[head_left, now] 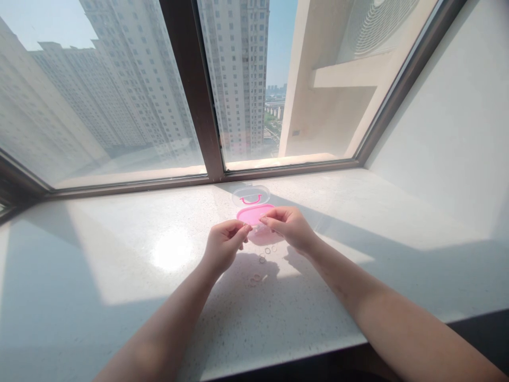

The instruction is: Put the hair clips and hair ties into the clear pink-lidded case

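At frame centre, the left hand (225,244) and right hand (288,225) pinch a tiny clear item between closed fingertips, above the open pink case (253,213). Several small rings (262,258) lie loose on the tabletop (119,265), apparently not yet handled.

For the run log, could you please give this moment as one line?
hands: left, right pinch something tiny | behind: open pink case | sill: small rings

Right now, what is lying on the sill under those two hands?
A few small clear rings lie on the stone sill, below the left hand and right hand. Behind them sits an open pink case; the hands cover its front edge.
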Motion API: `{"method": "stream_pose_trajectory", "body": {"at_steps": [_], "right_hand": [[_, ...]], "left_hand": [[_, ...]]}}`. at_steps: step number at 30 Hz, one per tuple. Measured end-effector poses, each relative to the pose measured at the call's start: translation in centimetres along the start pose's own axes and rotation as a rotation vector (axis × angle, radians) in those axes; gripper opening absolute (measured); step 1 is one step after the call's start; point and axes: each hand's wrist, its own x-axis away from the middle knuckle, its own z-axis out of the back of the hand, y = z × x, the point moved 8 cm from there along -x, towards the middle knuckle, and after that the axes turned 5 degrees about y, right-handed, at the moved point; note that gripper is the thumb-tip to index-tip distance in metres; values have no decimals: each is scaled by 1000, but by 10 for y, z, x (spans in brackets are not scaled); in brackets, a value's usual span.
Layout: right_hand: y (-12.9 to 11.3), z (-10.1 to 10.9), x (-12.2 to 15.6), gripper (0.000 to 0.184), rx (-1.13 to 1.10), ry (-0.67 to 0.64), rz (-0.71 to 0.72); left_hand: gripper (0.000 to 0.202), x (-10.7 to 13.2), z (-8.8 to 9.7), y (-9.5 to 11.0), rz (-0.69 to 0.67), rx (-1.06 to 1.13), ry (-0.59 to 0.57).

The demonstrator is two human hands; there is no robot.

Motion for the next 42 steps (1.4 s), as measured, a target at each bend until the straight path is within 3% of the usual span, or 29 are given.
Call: {"method": "stream_pose_trajectory", "body": {"at_steps": [42], "right_hand": [[4, -3, 1, 21, 9, -33, 30]], "left_hand": [[23, -2, 1, -6, -21, -2, 28]]}}
